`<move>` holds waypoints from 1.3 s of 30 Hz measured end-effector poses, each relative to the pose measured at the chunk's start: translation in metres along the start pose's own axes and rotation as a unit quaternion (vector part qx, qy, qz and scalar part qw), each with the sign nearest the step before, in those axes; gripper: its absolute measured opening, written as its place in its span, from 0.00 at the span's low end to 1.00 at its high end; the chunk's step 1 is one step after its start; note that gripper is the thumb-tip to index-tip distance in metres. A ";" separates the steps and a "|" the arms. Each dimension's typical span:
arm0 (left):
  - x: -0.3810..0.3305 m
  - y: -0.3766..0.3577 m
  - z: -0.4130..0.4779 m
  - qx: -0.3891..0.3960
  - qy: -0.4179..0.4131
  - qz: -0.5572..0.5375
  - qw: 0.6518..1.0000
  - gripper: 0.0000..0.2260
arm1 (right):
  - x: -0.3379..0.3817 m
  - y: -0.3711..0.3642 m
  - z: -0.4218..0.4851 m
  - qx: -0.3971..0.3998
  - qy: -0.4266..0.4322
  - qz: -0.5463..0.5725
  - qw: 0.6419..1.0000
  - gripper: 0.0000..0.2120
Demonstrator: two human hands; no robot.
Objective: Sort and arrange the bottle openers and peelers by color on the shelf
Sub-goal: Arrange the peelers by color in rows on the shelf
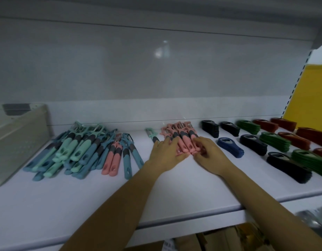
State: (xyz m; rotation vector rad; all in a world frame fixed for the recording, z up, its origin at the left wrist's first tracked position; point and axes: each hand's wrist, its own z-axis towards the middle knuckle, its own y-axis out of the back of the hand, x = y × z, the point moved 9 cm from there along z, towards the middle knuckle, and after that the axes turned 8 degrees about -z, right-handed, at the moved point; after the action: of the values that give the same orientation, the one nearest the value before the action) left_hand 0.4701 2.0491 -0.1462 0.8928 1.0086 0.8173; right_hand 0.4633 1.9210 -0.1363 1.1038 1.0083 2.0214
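Left hand [166,151]: in the head view, you laid it flat on the left side of the pink peelers [182,134], with the fingers fairly straight across their handles and the thumb along the handle ends.
Right hand [209,153]: you had it against the right side of the same bunch, with the fingers curled onto the handle ends; blur hid the fingertips.
Pink peelers: they lay side by side in a tight bunch at mid-shelf, blades toward the back wall and handles toward you, between your two hands.
Mint peeler [150,134]: a single one lay just left of the bunch, with its handle end hidden under your left hand.
Mixed pile [75,149]: blue and mint peelers lay heaped and crossing on the left part of the shelf [102,205].
Stray pink pair [111,161]: two pink-handled peelers lay side by side at the right edge of that pile, well apart from your hands.
Dark openers [253,144]: navy, blue and black bottle openers sat in stacks just right of your right hand.
Green openers [275,142]: their stacks lay in a row further right.
Red openers [293,140]: brownish-red stacks lay at the far right, near the yellow panel [312,91].
Pale tray [20,138]: it sat at the far left end of the shelf, beside the mixed pile.
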 end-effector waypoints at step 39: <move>0.135 0.106 -0.102 0.031 0.279 0.000 0.960 0.14 | 0.193 -0.059 0.002 -0.031 0.196 -0.069 0.978 0.13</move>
State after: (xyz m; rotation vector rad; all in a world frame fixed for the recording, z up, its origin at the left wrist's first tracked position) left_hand 0.4017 2.2356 -0.1240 0.7252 1.5310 1.0721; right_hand 0.3853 2.1045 -0.1072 0.5926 1.1671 2.1846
